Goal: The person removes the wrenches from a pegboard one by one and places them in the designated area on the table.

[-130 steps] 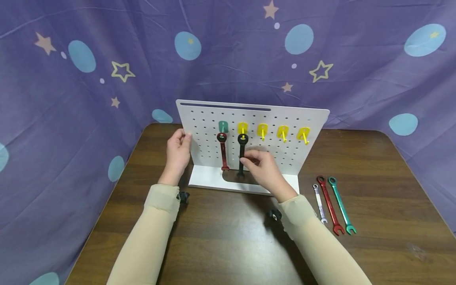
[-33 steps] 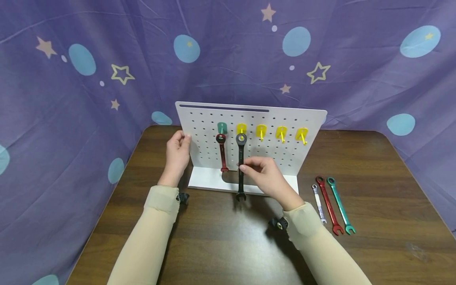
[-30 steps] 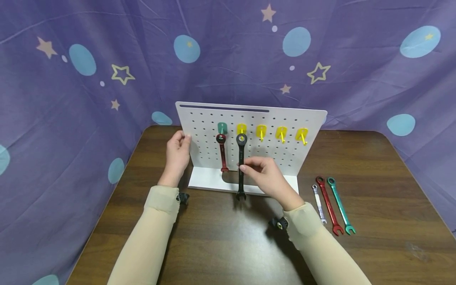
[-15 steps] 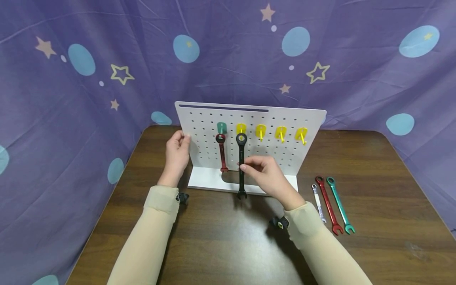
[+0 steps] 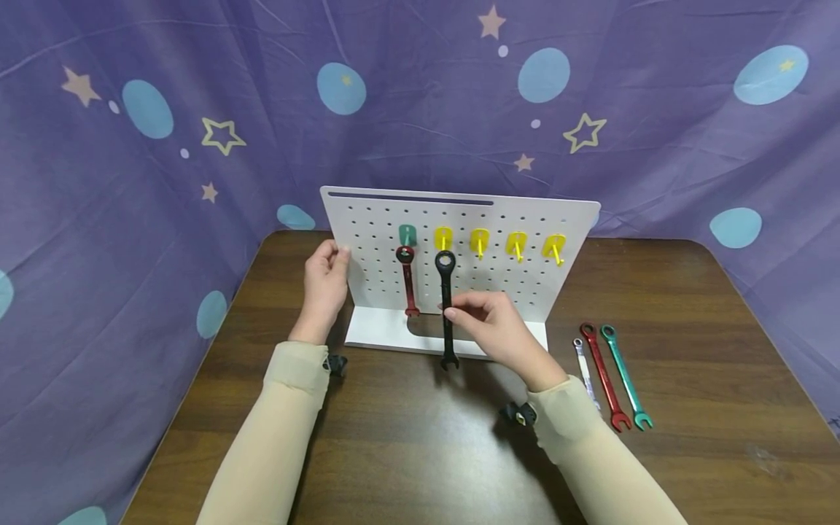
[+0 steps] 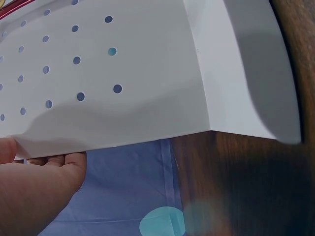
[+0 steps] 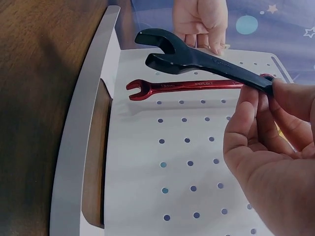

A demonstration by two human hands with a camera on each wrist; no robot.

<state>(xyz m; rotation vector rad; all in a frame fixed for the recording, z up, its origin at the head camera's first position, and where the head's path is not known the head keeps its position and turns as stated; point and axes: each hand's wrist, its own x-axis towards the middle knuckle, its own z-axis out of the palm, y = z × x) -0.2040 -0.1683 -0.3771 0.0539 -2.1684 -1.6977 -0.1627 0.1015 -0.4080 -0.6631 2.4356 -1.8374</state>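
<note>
Left hand [image 5: 325,281] pinches one white perforated board [image 5: 496,264], left edge; right hand [image 5: 496,321] pinches one black metal wrench [image 5: 447,286]. Three coloured metal wrenches [image 5: 605,378] lie right.

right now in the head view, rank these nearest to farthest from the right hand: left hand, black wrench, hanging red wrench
1. Black wrench: pinched in the right hand.
2. Hanging red wrench: just left of the black one, below the green hook plate.
3. Left hand: farthest left, gripping the pegboard's left edge.

Brn wood tbl [image 5: 394,445] holds wht pegboard stand [image 5: 499,270] & 3 wrenches [image 5: 604,375].
</note>
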